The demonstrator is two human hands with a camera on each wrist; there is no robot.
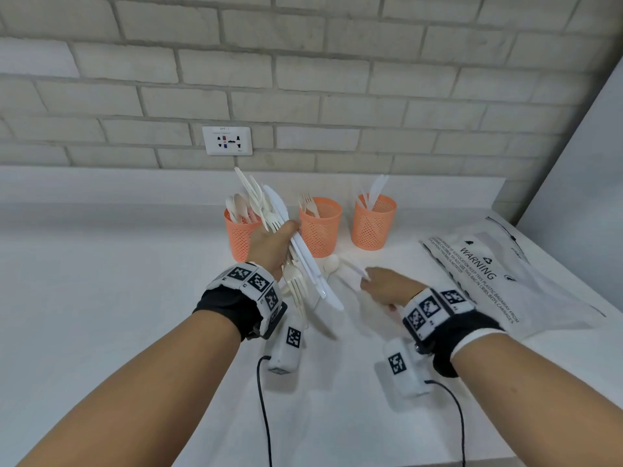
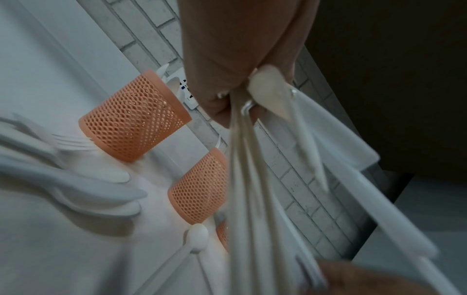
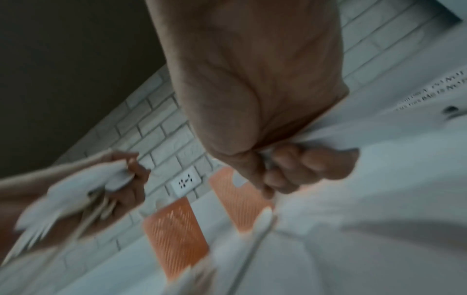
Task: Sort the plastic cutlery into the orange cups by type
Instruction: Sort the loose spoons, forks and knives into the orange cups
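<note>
Three orange mesh cups stand in a row by the wall: the left cup (image 1: 240, 237) holds spoons, the middle cup (image 1: 320, 230) forks, the right cup (image 1: 372, 224) knives. My left hand (image 1: 281, 242) is raised in front of the left cup and grips a mixed bundle of white cutlery (image 1: 303, 274), also seen in the left wrist view as the bundle (image 2: 265, 179). My right hand (image 1: 374, 281) is low over the counter, its fingers (image 3: 303, 165) curled round a white utensil (image 1: 354, 269) whose type I cannot tell. A loose spoon (image 1: 330, 264) lies on the counter before the middle cup.
A printed plastic bag (image 1: 505, 274) lies flat at the right of the white counter (image 1: 101, 298). A brick wall with a socket (image 1: 227, 140) runs behind the cups. A side panel (image 1: 580, 180) closes the right end.
</note>
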